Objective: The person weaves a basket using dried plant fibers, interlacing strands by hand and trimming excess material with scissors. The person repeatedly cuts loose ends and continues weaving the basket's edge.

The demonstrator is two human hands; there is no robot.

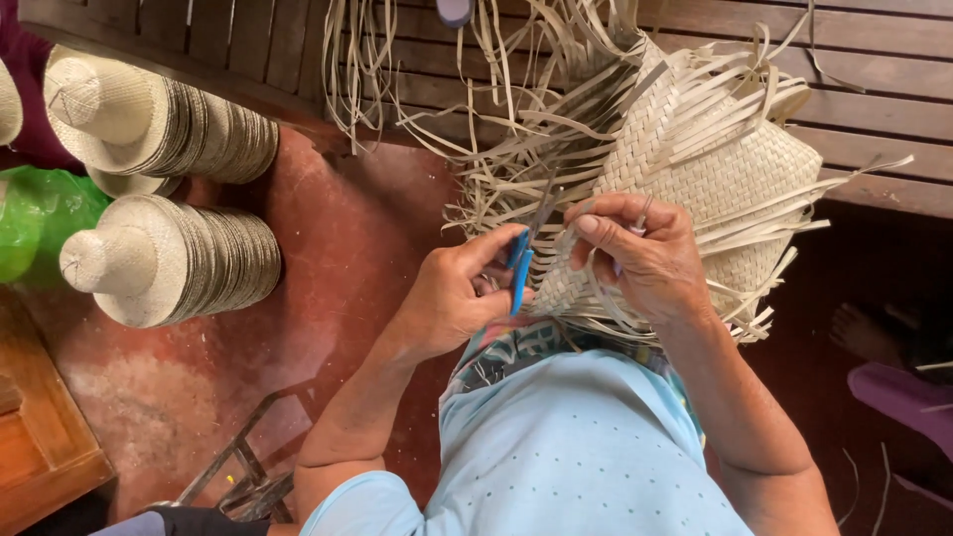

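The woven straw piece (695, 189) rests in the lap, its body plaited but loose strips (516, 169) untrimmed all round. The left hand (452, 298) grips blue scissors (520, 268); the right hand (645, 258) fingers pinch a strip. Finished hat stacks (169, 258) lie on the floor, well apart.

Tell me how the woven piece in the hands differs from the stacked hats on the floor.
The woven piece has long loose strips sticking out all round; the stacked hats have trimmed, even brims. The piece is single, gripped by the right hand while the left hand holds blue-handled scissors; the hats lie nested on their sides. Both are pale plaited straw.
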